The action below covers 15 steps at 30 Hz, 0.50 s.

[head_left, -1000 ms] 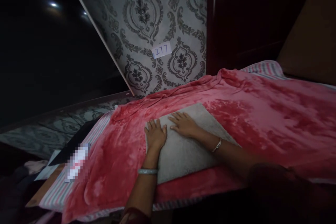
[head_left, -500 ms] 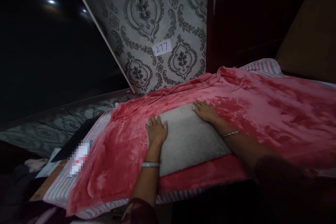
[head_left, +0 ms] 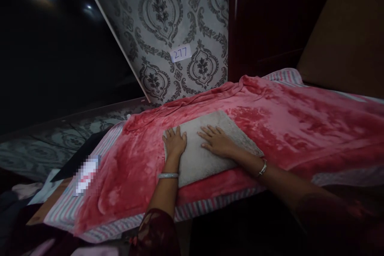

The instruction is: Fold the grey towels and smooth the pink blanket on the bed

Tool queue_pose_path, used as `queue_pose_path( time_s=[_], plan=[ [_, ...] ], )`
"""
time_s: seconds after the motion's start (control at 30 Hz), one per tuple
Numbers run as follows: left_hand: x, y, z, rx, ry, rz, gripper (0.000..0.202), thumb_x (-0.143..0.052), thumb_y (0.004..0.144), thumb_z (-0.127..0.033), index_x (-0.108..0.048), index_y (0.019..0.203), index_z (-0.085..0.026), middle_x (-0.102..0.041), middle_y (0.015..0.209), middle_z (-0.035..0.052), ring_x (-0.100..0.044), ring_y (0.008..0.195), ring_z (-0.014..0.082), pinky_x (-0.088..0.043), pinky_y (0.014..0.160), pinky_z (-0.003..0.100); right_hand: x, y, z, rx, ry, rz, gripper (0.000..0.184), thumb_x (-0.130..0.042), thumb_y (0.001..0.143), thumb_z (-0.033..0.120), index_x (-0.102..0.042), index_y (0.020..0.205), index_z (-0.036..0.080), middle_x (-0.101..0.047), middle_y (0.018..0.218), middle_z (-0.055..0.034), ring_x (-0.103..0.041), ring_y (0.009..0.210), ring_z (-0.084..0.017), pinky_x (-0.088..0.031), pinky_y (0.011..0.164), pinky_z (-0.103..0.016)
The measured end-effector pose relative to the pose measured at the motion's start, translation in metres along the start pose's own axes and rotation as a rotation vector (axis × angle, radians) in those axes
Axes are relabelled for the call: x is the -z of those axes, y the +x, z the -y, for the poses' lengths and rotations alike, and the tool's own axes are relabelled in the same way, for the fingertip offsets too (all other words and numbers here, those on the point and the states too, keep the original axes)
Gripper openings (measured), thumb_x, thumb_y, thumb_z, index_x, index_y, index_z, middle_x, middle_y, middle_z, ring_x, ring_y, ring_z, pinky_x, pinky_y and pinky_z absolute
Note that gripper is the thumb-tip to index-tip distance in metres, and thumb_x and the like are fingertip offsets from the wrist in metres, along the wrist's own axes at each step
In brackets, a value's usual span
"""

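A grey, short-pile piece of fabric (head_left: pixel 195 164), roughly rectangular like a small mat or folded towel, lies flat on a red plush blanket (head_left: pixel 129 176). My left hand (head_left: pixel 175 143) rests on its left edge with the fingers spread. Across the middle of the grey fabric lies my right hand (head_left: pixel 216 140), palm down, fingers apart and pointing left. Neither hand grips anything. The fabric's surface under both palms is hidden.
Beneath the blanket a striped cloth (head_left: pixel 207 207) shows along the near edge. A dark screen (head_left: pixel 60 48) stands at the left. Behind is patterned wallpaper (head_left: pixel 186 20) with a paper label (head_left: pixel 181 53) reading 277. A brown panel (head_left: pixel 348 40) rises at the right.
My right hand has moved left from the grey fabric's far right corner to its middle. My left hand stays at the left edge. The view has shifted slightly.
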<state>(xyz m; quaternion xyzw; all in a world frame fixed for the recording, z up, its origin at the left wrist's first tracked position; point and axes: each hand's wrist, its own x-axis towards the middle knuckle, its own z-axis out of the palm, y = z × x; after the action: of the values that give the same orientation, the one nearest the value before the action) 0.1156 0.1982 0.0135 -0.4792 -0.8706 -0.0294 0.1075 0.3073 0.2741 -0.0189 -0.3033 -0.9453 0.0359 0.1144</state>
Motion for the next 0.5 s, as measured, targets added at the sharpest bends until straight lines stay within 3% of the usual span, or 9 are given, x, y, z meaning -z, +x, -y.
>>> queue_pose_path(
  time_s=[0.1, 0.27, 0.37, 0.5],
  plan=[
    [0.0, 0.001, 0.0, 0.005, -0.008, 0.007, 0.063, -0.028, 0.101, -0.05, -0.042, 0.155, -0.021, -0.038, 0.16, 0.02, -0.033, 0.149, 0.0378, -0.03, 0.117, 0.059, 0.0, -0.004, -0.032, -0.12, -0.025, -0.023, 0.065, -0.032, 0.101, 0.059, -0.035, 0.159, 0.03, -0.026, 0.166, -0.0061, -0.021, 0.153, -0.031, -0.021, 0.122, -0.057],
    [0.0, 0.001, 0.002, 0.004, -0.024, 0.015, 0.064, -0.027, 0.101, -0.051, -0.042, 0.155, -0.02, -0.037, 0.161, 0.0197, -0.032, 0.149, 0.0378, -0.029, 0.118, 0.058, 0.003, -0.015, -0.08, -0.289, 0.036, 0.052, 0.07, -0.024, 0.1, 0.063, -0.025, 0.162, 0.031, -0.017, 0.168, -0.0036, -0.016, 0.154, -0.033, -0.03, 0.117, -0.062],
    [-0.001, 0.001, 0.003, 0.003, -0.041, 0.017, 0.065, -0.026, 0.101, -0.052, -0.041, 0.155, -0.021, -0.036, 0.162, 0.0188, -0.031, 0.15, 0.0367, -0.028, 0.119, 0.057, 0.0, -0.023, -0.094, -0.291, 0.103, 0.081, 0.072, -0.024, 0.1, 0.062, -0.022, 0.163, 0.028, -0.015, 0.168, -0.0034, -0.018, 0.154, -0.03, -0.028, 0.121, -0.056],
    [0.0, 0.0, 0.004, 0.011, -0.06, 0.026, 0.064, -0.026, 0.1, -0.052, -0.041, 0.155, -0.021, -0.034, 0.163, 0.0173, -0.029, 0.151, 0.0356, -0.025, 0.12, 0.056, -0.006, -0.041, -0.109, -0.269, 0.173, 0.051, 0.074, -0.027, 0.099, 0.06, -0.03, 0.161, 0.019, -0.023, 0.166, -0.007, -0.023, 0.152, -0.026, -0.022, 0.125, -0.043]
  ],
)
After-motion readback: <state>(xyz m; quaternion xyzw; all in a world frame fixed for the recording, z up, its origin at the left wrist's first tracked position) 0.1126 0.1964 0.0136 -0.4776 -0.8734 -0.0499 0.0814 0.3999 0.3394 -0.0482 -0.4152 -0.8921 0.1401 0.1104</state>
